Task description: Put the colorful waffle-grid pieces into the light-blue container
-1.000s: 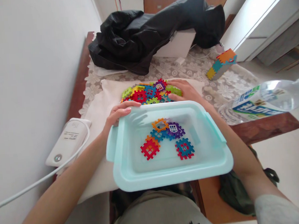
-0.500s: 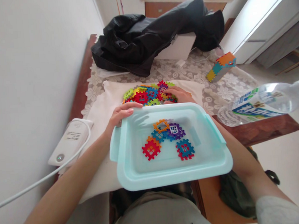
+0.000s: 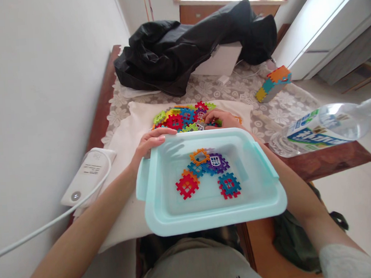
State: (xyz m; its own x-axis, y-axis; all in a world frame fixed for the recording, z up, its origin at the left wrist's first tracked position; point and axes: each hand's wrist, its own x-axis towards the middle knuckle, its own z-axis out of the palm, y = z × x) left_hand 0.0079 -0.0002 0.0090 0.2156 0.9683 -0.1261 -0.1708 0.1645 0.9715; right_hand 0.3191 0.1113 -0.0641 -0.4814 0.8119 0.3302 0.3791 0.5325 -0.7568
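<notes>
A pale turquoise plastic tub (image 3: 172, 224) is in front of me, tilted toward me, with several interlocking plastic tiles in it, among them a red one (image 3: 187, 186) and a purple one (image 3: 223, 163). My left hand (image 3: 148, 145) grips the tub's far left corner, fingers lying over the rim. Beyond the far rim lies a colourful pile of the same tiles (image 3: 174, 122). My right hand (image 3: 222, 118) is at the pile's right side, fingers curled round some tiles, with green showing beneath them. The tub's rim hides the near part of the pile.
A white cloth (image 3: 123, 160) lies under the pile. At the right are a clear bottle (image 3: 314, 128) and a built tile block (image 3: 273, 83). A black garment (image 3: 166, 51) covers the table's back. A white device with a cable (image 3: 88, 175) is by the left wall.
My right hand's fingers have curled in more and shifted slightly right at the pile, uncovering a grey tile. My left hand and the tub are almost still.
</notes>
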